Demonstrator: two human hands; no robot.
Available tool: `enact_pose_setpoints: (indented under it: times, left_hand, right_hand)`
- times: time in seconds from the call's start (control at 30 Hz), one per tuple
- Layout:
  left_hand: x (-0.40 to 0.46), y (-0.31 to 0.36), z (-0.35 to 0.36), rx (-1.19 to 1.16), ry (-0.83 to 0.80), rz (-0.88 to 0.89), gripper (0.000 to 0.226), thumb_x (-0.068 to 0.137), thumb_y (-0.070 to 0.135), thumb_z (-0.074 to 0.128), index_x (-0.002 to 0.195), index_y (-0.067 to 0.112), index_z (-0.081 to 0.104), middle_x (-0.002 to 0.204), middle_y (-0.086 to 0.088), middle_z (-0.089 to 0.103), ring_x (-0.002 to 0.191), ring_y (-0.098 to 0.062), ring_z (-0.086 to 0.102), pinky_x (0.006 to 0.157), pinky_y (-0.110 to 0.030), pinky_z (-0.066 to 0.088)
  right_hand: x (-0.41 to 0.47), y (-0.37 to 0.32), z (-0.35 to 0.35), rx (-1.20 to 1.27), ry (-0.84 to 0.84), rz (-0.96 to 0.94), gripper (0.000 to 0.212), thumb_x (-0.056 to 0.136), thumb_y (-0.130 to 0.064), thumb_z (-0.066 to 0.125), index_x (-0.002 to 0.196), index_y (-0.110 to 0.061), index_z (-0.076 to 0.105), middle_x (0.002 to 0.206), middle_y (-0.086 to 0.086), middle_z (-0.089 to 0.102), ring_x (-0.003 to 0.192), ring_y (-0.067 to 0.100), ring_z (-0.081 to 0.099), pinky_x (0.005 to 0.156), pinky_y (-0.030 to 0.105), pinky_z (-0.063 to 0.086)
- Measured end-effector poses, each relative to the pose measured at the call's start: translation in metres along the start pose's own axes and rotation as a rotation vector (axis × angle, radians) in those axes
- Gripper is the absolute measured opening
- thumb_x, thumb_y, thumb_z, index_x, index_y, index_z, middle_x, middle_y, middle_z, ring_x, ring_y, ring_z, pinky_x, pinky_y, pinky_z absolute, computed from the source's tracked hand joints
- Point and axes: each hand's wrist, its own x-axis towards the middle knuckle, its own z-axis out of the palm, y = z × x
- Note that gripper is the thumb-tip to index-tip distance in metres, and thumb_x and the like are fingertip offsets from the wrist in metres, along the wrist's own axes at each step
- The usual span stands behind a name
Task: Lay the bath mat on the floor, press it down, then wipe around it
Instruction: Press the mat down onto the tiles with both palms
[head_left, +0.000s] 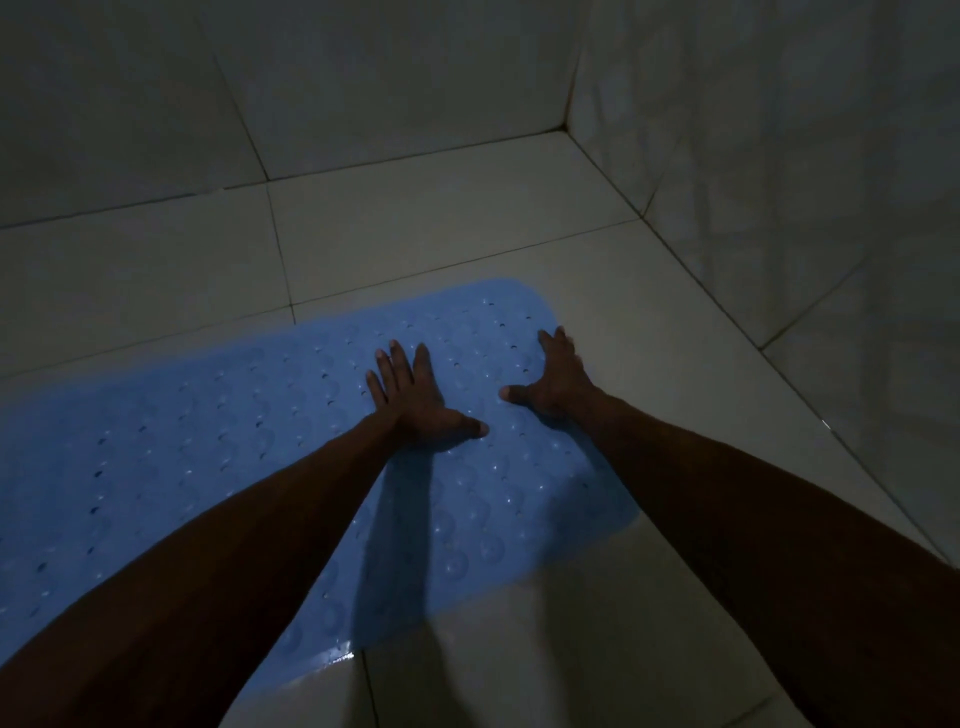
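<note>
Running out of view at the left edge, blue bath mat (218, 467) seen only in part; near edge partly covered by both forearms and their shadows. Dim lighting; raised bumps and small holes on surface hard to make out. Mat lying flat on pale tiled floor (426, 228), rounded end toward corner of tiled wall (779, 156). Left hand (415, 400) palm down on mat, fingers spread and flat, thumb pointing right, gripping nothing. Right hand (558, 376) palm down near mat's rounded end, fingers splayed open, thumb pointing left, holding nothing. Hands apart, not touching. Both arms extended straight. Grout lines crossing floor beyond mat.
</note>
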Motion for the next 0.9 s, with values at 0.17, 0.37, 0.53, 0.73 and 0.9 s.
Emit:
enact_pose_setpoints:
  times: [0.17,0.37,0.53,0.73,0.9]
  left_hand:
    - [-0.003,0.010,0.003,0.021,0.003,0.009,0.134,0.065,0.074,0.068,0.150,0.017,-0.020,0.151,-0.015,-0.037,0.137,-0.038,-0.035,0.112,-0.057,-0.018]
    - [-0.006,0.011,0.004,0.037,-0.020,0.029,0.128,0.070,0.075,0.063,0.151,0.017,-0.017,0.152,-0.017,-0.034,0.138,-0.039,-0.033,0.112,-0.058,-0.016]
    - [-0.007,0.009,0.007,0.009,-0.008,0.044,0.130,0.065,0.079,0.062,0.153,0.019,-0.013,0.154,-0.015,-0.031,0.139,-0.037,-0.032,0.112,-0.060,-0.014]
    - [-0.012,0.010,0.004,0.013,-0.055,0.021,0.142,0.056,0.077,0.071,0.151,0.021,-0.019,0.153,-0.014,-0.033,0.140,-0.036,-0.031,0.113,-0.058,-0.014]
    - [-0.018,0.011,0.011,0.053,-0.080,0.031,0.155,0.046,0.082,0.071,0.147,0.019,-0.028,0.149,-0.016,-0.040,0.136,-0.036,-0.038,0.111,-0.057,-0.018]
  right_hand:
    - [-0.016,0.011,0.009,-0.092,0.003,-0.117,0.091,0.093,-0.048,0.059,0.157,-0.014,0.005,0.163,0.005,-0.010,0.150,0.022,-0.013,0.122,0.039,-0.004]
    - [-0.025,0.025,-0.001,-0.203,-0.191,-0.174,0.095,0.092,-0.052,0.056,0.156,-0.017,-0.005,0.161,0.003,-0.021,0.148,0.023,-0.018,0.119,0.037,-0.005]
    - [-0.027,0.020,-0.003,-0.172,-0.156,-0.170,0.104,0.087,-0.050,0.066,0.156,-0.017,-0.004,0.162,0.004,-0.019,0.149,0.023,-0.014,0.120,0.038,-0.001]
    - [-0.022,0.011,-0.007,-0.269,-0.101,-0.052,0.121,0.076,-0.057,0.074,0.156,-0.020,-0.008,0.161,0.009,-0.022,0.147,0.035,-0.018,0.119,0.048,-0.003]
    - [-0.024,0.013,-0.006,-0.275,-0.076,0.001,0.125,0.072,-0.062,0.074,0.156,-0.017,-0.006,0.161,0.009,-0.021,0.147,0.035,-0.020,0.119,0.050,-0.005]
